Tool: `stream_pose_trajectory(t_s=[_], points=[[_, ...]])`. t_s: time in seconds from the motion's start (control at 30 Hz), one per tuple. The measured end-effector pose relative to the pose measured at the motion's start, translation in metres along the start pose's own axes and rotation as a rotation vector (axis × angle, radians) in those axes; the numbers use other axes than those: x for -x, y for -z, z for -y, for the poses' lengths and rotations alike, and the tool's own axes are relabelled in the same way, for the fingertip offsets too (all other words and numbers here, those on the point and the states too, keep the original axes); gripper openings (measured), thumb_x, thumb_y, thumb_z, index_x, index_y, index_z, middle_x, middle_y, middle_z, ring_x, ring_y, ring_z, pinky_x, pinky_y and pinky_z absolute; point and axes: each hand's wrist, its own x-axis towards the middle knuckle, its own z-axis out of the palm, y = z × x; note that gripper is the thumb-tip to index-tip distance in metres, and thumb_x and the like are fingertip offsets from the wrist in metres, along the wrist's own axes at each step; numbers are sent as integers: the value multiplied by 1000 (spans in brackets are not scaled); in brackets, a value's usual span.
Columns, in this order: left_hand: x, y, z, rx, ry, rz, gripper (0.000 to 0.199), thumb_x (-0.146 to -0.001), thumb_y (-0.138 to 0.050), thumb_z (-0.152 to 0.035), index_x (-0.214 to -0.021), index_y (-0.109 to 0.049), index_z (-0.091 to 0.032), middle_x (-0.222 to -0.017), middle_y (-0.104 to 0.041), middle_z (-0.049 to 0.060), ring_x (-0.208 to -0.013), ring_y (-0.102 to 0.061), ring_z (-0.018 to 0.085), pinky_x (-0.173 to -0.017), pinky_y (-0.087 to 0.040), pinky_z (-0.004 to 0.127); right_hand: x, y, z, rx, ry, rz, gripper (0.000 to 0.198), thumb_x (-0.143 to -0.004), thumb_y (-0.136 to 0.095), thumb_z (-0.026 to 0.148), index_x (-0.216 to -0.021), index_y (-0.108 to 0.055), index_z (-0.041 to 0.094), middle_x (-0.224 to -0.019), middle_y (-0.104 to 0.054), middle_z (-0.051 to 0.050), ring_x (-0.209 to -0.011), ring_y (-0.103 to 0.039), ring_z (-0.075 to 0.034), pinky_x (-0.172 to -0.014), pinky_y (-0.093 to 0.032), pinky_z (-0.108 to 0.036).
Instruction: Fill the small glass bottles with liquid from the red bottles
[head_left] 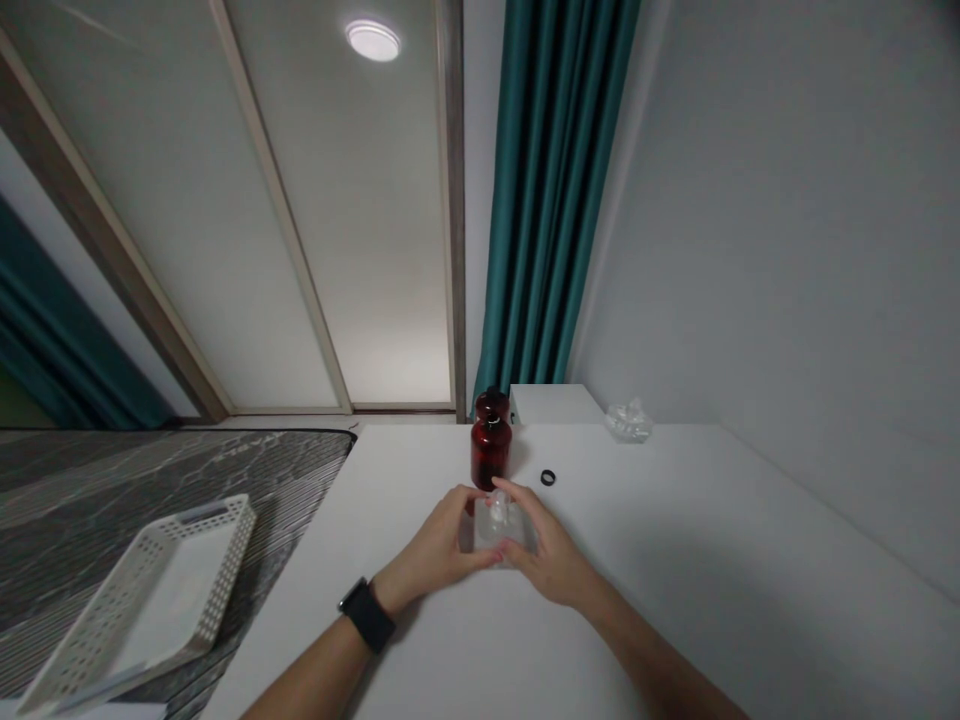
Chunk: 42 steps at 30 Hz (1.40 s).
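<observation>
Both hands meet near the middle of the white table. My left hand [444, 540], with a dark watch on its wrist, curls round the left side of a small clear plastic piece [498, 515]. Its exact kind I cannot make out; it has a narrow top and a wider, pale square base. From the other side my right hand [549, 552] grips the same piece, thumb and fingers closed on it. Just beyond the fingertips stands a dark red glass bottle [491, 450], upright. A small black ring [548, 478] lies to the right of the bottle.
A white box [555, 403] stands at the table's far edge, with a crumpled clear plastic bag [630, 421] beside it. At the left, a white perforated basket [225, 590] rests on a grey patterned surface. A wall runs along the right side.
</observation>
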Motion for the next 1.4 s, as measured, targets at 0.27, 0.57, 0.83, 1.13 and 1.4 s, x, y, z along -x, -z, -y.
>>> stream_pose_trajectory(t_s=[0.27,0.57,0.83,1.13,1.4], points=[[0,1,1,-3,7,5,54,-75,-77,-24,-121,-50,-20,-116,-59,9,-104,-56,26,-92,-46,40,-2,-4,-5,-32,-1,-18,47,-96,-50,48,-136,-50,23,-133,-59,-11,-125,-54,-27,-109,-39,-43],[1,7,6,-14,-22,67,61,-76,-78,-30,-127,-48,-20,-121,-58,10,-108,-56,27,-94,-46,42,-3,8,-13,-67,-13,8,71,-86,-66,45,-147,-36,23,-134,-56,-13,-126,-53,-28,-111,-37,-46],[3,19,11,17,-121,72,39,-100,-43,-42,-128,-50,-16,-114,-60,12,-103,-57,26,-94,-45,41,-1,19,-21,-41,-182,163,102,-66,-82,20,-153,-29,25,-135,-55,-10,-123,-54,-27,-109,-38,-47],[2,15,9,49,-100,17,36,-102,-38,-45,-116,-57,-18,-105,-63,9,-95,-58,24,-87,-46,35,0,12,-15,-38,-224,164,108,-60,-85,18,-154,-31,26,-146,-48,-12,-128,-51,-28,-109,-40,-45],[2,14,8,48,-73,-7,40,-104,-30,-44,-112,-60,-18,-103,-64,9,-94,-58,23,-87,-45,35,-8,58,-55,293,-118,-127,41,-92,-50,28,-132,-56,23,-113,-68,-8,-100,-65,-22,-84,-53,-36]])
